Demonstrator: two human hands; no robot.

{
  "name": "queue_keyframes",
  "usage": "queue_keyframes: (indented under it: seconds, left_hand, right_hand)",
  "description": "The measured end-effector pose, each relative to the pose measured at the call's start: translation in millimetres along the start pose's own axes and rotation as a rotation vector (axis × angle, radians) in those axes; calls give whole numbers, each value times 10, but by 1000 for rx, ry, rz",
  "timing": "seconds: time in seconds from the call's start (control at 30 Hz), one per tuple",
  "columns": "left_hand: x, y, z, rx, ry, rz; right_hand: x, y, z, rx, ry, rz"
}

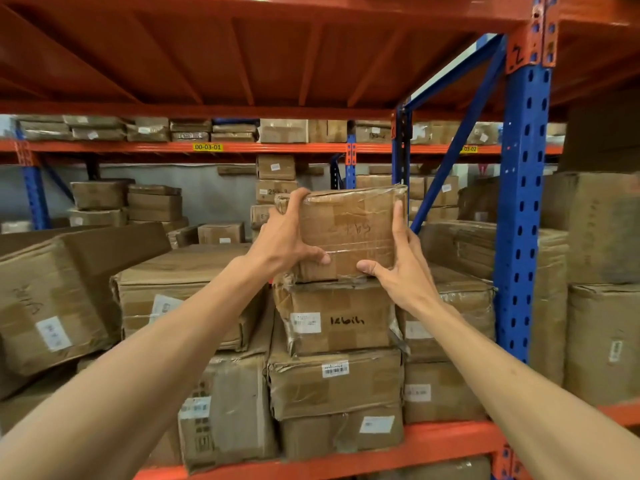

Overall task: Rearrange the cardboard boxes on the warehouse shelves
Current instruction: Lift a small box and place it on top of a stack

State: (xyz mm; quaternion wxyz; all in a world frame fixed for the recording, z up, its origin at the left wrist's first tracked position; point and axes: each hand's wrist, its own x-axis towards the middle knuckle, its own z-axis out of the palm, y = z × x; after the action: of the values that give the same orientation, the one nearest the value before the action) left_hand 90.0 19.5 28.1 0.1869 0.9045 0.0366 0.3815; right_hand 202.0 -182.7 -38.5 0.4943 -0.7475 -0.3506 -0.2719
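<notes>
A small taped cardboard box (349, 230) stands at the top of a stack in the middle of the shelf. My left hand (284, 240) grips its left side, fingers over the top corner and thumb on the front. My right hand (398, 261) clasps its right side, thumb under the lower front edge. Directly beneath it lies a box with black handwriting and a white label (339, 320), and under that two more labelled boxes (336, 382). Whether the held box rests on the stack or is lifted slightly, I cannot tell.
Larger boxes flank the stack: a flat one (183, 289) at left, a tilted one (52, 299) at far left, taped ones (450, 299) at right. A blue upright post (523, 202) stands right of the stack. The orange shelf beam (415, 448) runs below, an orange deck overhead.
</notes>
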Motion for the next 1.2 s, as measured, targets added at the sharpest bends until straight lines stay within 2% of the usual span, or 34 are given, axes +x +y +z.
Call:
queue_keyframes:
  seconds: [0.23,0.33,0.43,0.5,0.67,0.77,0.87,1.03,1.1,1.2]
  left_hand:
    - [-464,360,-322,-12,3,52]
    - [-601,429,-409,2,-17,91]
    - [-640,450,-439,197,-41,105]
    - [-603,412,-478,377,-39,158]
    - [-445,213,-740,691,-153,532]
    - [-233,262,-865,752,-264,552]
    - [-119,346,-858,697,-320,537]
    - [-203,369,-632,628,-178,569]
    - [-204,359,-619,593,-90,562]
    - [-188,318,-722,409,57,491]
  right_hand:
    - [-462,-277,-318,35,38,-43]
    - [-717,-299,-321,118,131,33]
    - [-963,-309,-95,244,212,189]
    - [-1075,-329,106,335,215,206]
    - [-1041,-378,375,433,224,187]
    - [-940,-365,395,496,254,147]
    - [-807,-377,386,577,285,106]
    - [-596,-368,289,648,319,123]
    - [-438,-394,137,603,277,41]
    - [-68,-560,-222,449,175,-157]
